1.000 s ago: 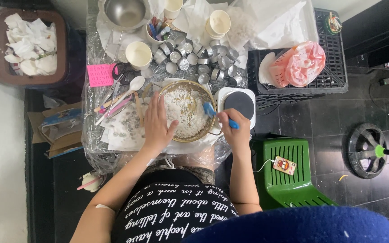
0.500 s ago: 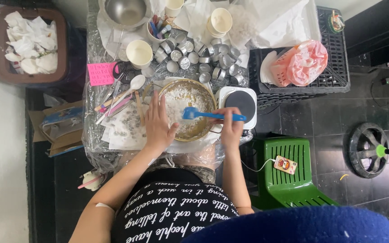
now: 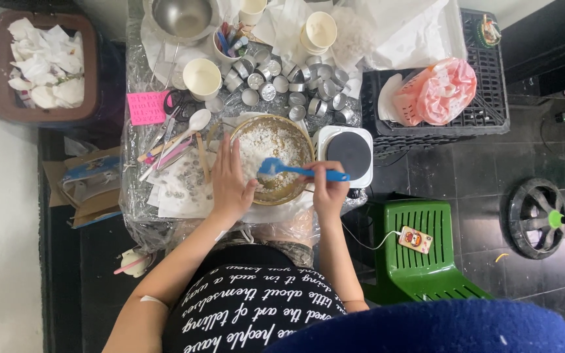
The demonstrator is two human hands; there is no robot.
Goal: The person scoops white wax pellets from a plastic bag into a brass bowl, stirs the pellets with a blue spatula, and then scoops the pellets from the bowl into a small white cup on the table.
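Observation:
A gold-rimmed bowl [image 3: 302, 140] of white flaky material sits on the plastic-covered table [image 3: 138, 196]. My left hand [image 3: 229, 181] rests flat against the bowl's left rim. My right hand [image 3: 327, 191], at the bowl's right edge, grips a blue spatula [image 3: 295, 170] by its handle. The spatula lies almost level, its blade over the middle of the white material.
A small white hotplate [image 3: 349, 154] stands right of the bowl. Behind it lie several metal tealight cups [image 3: 295, 82], paper cups [image 3: 202, 78], a steel bowl [image 3: 183, 16] and a black crate [image 3: 485, 104] holding a pink bag. A green stool [image 3: 420, 274] stands to the right, a bin [image 3: 40, 65] at left.
My right hand has swung the spatula from the bowl's right rim leftward, so its blade now lies over the bowl's middle. My left hand stays on the rim.

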